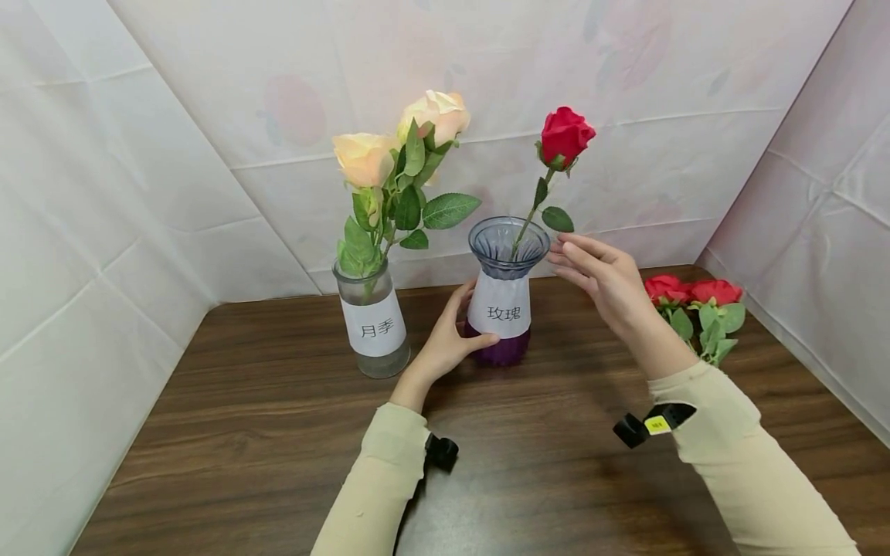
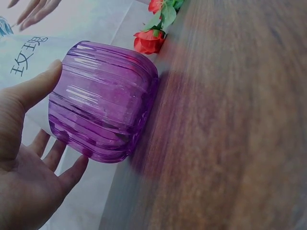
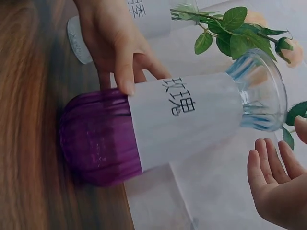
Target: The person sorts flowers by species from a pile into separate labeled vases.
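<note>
- Purple vase (image 2: pixel 103 103): my left hand (image 1: pixel 447 337) grips it.
- Right hand (image 1: pixel 606 284): empty, fingers loosely extended.
- Settling the rose (image 1: pixel 566 139), I judge; next calls for the spare roses (image 1: pixel 714 292).

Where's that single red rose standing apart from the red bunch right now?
In the head view, the single red rose is right of centre, standing in the purple-based vase and leaning right, its bloom above the right hand.

Bright head view — pale glare on tabletop (image 1: pixel 501 494).
</note>
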The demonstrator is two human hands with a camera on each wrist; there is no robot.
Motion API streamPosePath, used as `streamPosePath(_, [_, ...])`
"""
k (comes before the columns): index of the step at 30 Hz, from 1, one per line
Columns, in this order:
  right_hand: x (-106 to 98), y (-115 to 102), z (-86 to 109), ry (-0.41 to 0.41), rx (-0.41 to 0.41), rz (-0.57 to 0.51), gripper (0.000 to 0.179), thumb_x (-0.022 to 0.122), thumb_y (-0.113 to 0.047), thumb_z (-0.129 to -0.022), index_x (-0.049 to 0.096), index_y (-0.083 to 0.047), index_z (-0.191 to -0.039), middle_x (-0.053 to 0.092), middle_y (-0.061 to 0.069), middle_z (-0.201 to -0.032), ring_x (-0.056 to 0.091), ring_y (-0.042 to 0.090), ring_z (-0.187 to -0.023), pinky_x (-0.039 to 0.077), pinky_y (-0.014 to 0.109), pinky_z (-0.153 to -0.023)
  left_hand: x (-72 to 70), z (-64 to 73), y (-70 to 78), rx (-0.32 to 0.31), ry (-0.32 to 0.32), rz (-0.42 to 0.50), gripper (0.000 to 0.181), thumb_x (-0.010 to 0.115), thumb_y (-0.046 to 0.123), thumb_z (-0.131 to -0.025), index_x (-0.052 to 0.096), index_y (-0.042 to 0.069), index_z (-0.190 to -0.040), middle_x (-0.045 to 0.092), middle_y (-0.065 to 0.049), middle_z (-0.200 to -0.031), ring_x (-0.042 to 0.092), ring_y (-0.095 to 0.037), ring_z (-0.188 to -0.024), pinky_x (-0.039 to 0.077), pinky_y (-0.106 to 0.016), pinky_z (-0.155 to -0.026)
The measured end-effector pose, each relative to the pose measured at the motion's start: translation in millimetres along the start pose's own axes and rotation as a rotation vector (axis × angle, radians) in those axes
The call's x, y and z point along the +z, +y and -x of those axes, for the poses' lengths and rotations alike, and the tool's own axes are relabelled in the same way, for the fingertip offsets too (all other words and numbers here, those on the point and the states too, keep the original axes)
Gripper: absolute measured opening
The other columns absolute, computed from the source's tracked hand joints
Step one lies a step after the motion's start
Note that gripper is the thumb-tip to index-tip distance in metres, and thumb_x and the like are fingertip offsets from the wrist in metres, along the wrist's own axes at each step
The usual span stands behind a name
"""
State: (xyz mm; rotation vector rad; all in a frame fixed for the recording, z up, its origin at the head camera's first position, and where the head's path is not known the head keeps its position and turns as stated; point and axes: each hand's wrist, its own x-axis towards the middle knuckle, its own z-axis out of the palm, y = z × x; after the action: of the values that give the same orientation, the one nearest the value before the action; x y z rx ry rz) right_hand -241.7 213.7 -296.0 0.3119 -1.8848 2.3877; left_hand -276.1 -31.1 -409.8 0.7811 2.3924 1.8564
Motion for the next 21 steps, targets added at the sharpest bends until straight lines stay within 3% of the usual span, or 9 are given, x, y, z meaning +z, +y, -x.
streamPosePath(7, [-23.7,-5.1,18.1,-0.003,-0.026,-0.038,0.022,0.063,-0.010,-0.098,0.070,-0.009,-0.118,0.072,0.006,-0.110,0.068,0.019,-0.104,0.053,0.026,-0.091,-0.1,-0.1,0.3,0.004,-0.001,0.004,0.095,0.082,0.010,-0.083,0.023,0.016,-0.157,0.032,-0.007,-0.157,0.030,-0.023,-0.143,0.036,-0.047,-0.110])
streamPosePath(21, [-73.9,-12.7,50.0,0.061,-0.031,0.004,0.023,0.059,-0.005,-0.099,0.071,-0.010,-0.118,0.073,0.005,-0.109,0.070,0.016,-0.098,0.054,0.023,-0.087,-0.1,0.3,1.4,-0.014,-0.005,0.005,0.095,0.081,0.010,-0.083,0.022,0.016,-0.157,0.031,-0.008,-0.157,0.029,-0.023,-0.144,0.035,-0.046,-0.111])
